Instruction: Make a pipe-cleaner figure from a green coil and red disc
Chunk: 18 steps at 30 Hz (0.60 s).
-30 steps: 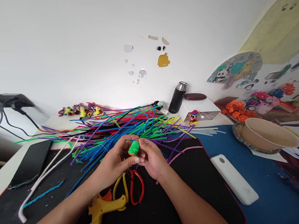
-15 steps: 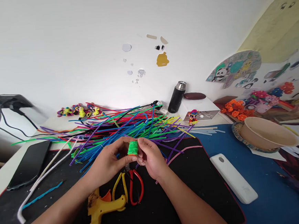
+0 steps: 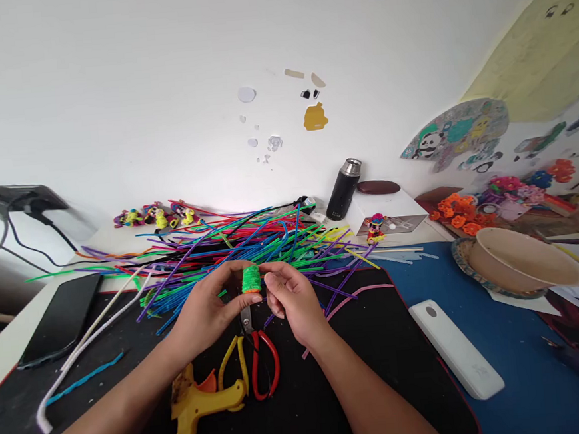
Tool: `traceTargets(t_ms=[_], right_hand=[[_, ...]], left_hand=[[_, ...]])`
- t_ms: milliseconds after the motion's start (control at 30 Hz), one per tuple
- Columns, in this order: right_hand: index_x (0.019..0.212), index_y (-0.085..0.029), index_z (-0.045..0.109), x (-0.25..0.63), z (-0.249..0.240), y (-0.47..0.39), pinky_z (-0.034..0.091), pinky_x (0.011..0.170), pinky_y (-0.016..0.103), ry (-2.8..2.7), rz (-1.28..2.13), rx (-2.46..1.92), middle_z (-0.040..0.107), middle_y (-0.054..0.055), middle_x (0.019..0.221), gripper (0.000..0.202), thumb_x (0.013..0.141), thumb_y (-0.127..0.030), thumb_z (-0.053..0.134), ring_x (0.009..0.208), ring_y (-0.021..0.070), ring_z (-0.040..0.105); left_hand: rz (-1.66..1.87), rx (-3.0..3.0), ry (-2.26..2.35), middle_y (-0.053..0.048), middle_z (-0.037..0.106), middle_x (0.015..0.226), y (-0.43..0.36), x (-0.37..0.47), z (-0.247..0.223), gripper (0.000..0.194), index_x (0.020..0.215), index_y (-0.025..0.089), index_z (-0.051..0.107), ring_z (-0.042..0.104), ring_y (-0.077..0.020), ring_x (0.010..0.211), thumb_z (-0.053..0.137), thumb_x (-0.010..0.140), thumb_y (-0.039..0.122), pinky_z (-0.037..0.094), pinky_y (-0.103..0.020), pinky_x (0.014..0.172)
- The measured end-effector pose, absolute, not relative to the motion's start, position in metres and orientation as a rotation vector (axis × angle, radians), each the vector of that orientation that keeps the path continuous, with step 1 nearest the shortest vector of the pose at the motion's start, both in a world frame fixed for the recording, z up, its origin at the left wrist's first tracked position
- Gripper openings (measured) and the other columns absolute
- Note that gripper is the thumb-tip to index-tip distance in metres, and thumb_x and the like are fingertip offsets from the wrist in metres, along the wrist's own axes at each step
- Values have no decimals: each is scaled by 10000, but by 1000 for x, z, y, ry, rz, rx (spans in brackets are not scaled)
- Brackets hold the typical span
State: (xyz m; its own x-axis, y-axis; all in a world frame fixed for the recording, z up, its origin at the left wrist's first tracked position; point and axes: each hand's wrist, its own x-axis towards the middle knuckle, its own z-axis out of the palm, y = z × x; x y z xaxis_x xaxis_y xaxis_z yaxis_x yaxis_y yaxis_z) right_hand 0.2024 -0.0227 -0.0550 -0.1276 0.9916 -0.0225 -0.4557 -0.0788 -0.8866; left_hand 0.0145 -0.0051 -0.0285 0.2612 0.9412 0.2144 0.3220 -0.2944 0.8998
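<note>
Left hand (image 3: 204,310), half-curled, pinches a green roll (image 3: 251,279).

coil (image 3: 251,279) sitting in left fingers (image 3: 239,305), pipe-cleaner pile (image 3: 241,243) lying behind, flask (image 3: 344,194) standing behind pile's right end, phone (image 3: 60,322) lying left, power bank (image 3: 456,349) right

Fuzzy green roll (image 3: 251,280), orange-edged below, near-upright
</note>
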Motion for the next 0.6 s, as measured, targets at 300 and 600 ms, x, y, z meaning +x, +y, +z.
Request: traceTargets(t_ms=[300, 600], right_hand=[[1102, -221, 724, 201, -58, -22, 282, 410, 223, -1059, 1433, -837, 537, -85, 659, 365, 868, -466, 859, 465, 85, 446], [1090, -222, 729, 201, -59, -21, 289, 426, 236, -1062, 1405, -864, 539, -76, 657, 369, 873, -490, 858, 476, 95, 446]], left_hand=[[981, 1623, 1084, -71, 802, 1034, -3, 14, -31, 540, 1271, 249, 723, 746, -298, 970, 902, 835, 512, 581, -382, 838], [904, 1489, 880, -83, 792, 1138, -6, 15, -28, 559, 1449, 264, 667, 730, -279, 1038, 831, 944, 439, 605, -380, 899]])
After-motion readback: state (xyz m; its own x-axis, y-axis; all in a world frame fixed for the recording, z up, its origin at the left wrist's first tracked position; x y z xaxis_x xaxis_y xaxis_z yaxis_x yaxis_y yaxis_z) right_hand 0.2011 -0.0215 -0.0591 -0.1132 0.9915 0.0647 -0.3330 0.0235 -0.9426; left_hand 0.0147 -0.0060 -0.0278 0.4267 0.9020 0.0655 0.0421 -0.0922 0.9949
